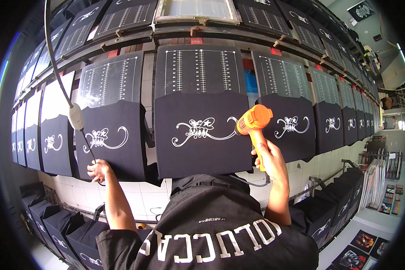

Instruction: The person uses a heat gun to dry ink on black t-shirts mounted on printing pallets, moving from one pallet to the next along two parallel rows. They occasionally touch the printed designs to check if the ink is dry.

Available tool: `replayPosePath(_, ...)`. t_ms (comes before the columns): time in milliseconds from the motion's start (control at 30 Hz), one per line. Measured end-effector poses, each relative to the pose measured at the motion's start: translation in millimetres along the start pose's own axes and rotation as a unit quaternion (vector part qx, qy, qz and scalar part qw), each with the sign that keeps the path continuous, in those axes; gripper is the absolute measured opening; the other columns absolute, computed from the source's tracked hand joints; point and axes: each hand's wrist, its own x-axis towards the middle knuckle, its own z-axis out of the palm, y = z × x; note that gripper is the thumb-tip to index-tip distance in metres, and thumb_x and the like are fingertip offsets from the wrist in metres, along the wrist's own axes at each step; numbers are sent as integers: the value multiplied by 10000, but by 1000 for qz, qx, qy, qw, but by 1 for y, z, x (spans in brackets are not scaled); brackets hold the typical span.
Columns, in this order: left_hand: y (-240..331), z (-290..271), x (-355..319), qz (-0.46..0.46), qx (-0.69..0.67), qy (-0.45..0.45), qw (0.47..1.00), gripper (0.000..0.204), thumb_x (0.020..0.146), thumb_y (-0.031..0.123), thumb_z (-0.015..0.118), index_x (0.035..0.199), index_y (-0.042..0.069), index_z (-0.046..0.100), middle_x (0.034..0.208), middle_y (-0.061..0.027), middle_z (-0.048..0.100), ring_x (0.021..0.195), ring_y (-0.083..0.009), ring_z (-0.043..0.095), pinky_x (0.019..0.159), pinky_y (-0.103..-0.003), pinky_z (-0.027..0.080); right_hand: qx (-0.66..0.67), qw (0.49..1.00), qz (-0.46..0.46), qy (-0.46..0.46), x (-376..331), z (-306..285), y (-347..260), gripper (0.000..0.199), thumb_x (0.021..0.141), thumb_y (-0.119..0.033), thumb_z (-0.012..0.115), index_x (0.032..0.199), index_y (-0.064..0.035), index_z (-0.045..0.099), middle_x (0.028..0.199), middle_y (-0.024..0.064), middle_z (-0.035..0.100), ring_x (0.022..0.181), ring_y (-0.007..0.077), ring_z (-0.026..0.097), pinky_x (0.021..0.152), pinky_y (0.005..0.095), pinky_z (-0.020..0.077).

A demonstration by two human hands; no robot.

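My right hand (273, 163) is wrapped round the handle of an orange heat gun (256, 118). The gun's head is over the right end of a white line print on the black T-shirt (202, 157) in front of me. On the left, my left hand (100, 171) closes on a dark power cord (88, 146) at the lower edge of another black T-shirt (117, 164). A white plug connector (76, 117) joins this cord to the cable (54, 58) hanging from above. Both shirts lie flat over boards marked with white ruler lines.
More printed black shirts on boards run along the bench to the left and right (332, 130). Beyond a dark rail (243, 37) stands a framed screen (198, 11). Behind me, another row of shirts (335, 202) and upright frames (375, 182) stand at the right.
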Motion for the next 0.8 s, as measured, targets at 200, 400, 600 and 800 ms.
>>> replayPosePath(200,-2,2,3,-1,-7,-1,1000,473,888,454,463,1291,206,484,1392,-54,428,1232,-434,405,920,-568,383,7,1000,14,-15,-9,4,2,322,986,-235,517,1209,-7,559,831,52,625,559,75,563,486,223,469)
replayPosePath(400,-2,3,2,-5,-17,-4,1000,474,888,458,461,1288,206,486,1394,-47,428,1248,-436,395,925,-568,380,4,999,20,-44,-13,7,6,339,992,-230,510,1240,-2,542,844,54,628,568,74,566,501,222,475)
replayPosePath(600,-2,2,1,-1,-8,4,1000,469,891,461,441,1284,208,488,1398,-43,423,1231,-419,404,915,-553,390,16,997,18,-80,-16,16,9,358,1000,-236,507,1278,-10,524,858,54,623,566,69,559,510,221,482)
replayPosePath(800,0,-5,-2,-2,-9,-20,1000,482,887,465,448,1296,210,478,1392,-45,423,1232,-418,402,918,-544,388,11,993,17,-113,-15,30,4,376,1002,-258,510,1289,-16,516,865,48,614,584,63,550,526,220,488)
